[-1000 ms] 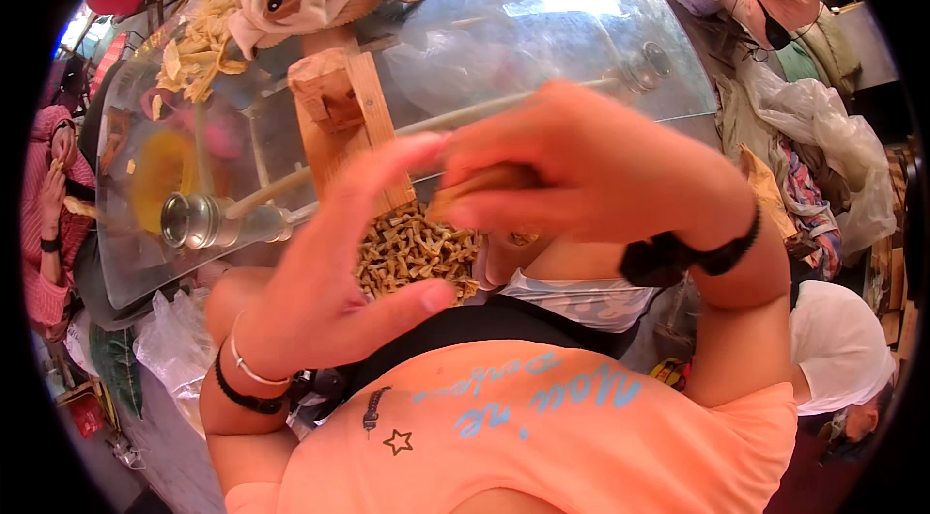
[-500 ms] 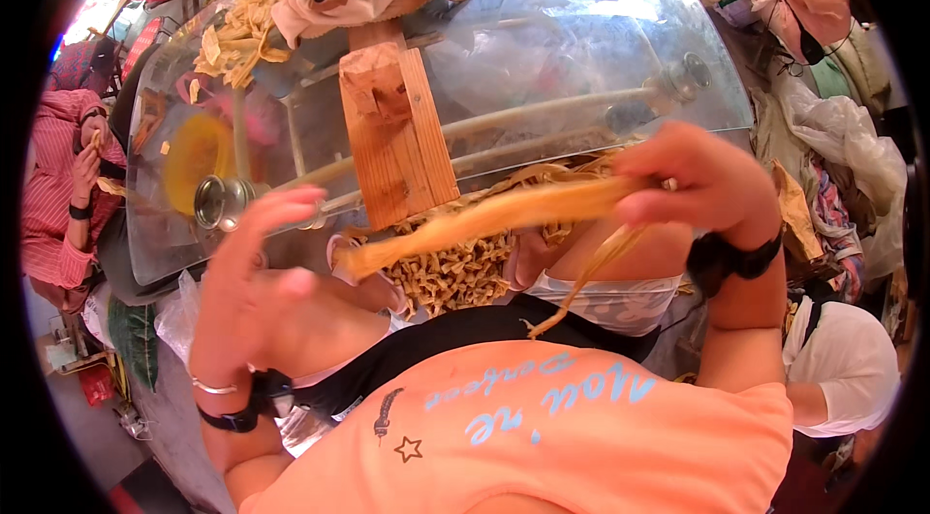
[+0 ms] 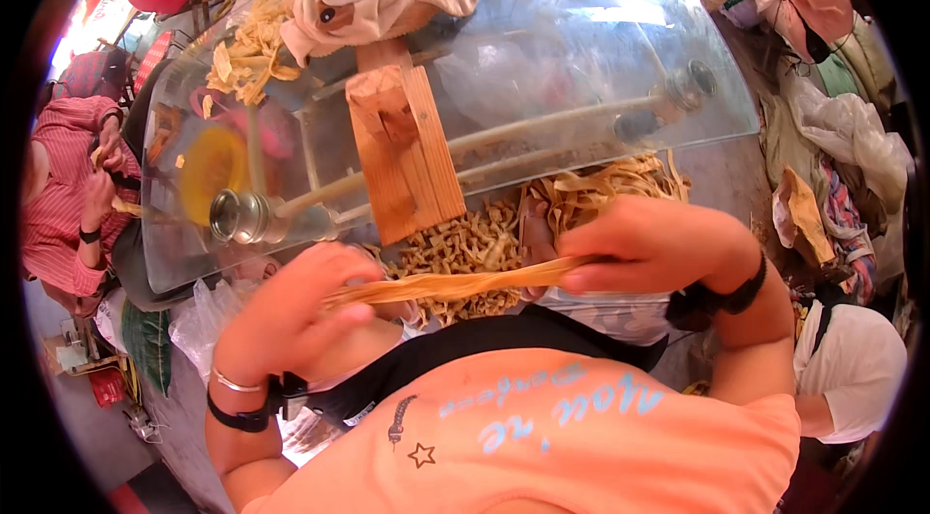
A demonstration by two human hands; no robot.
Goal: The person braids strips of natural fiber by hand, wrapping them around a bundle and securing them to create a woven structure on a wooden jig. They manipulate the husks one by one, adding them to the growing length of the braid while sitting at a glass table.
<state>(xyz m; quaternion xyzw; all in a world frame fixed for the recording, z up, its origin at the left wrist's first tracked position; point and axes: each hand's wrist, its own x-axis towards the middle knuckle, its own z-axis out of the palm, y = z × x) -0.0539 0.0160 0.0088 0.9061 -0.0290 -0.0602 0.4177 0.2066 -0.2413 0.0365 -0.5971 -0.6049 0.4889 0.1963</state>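
Hands [image 3: 635, 248] grip a twisted, fibrous strip [image 3: 465, 283]; knobbly pieces [image 3: 465, 243] beneath.

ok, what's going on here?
A person's left hand and right hand hold a tan strip stretched between them, twisted along its length. Below it is a heap of short, knot-like pieces. Longer loose strips lie beyond the right hand, near the glass table.

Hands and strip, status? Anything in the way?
Left hand and right hand both closed on yellow strip. Stretched between them, lightly twisted. Nothing seen blocking it; wooden stand beyond, apart.
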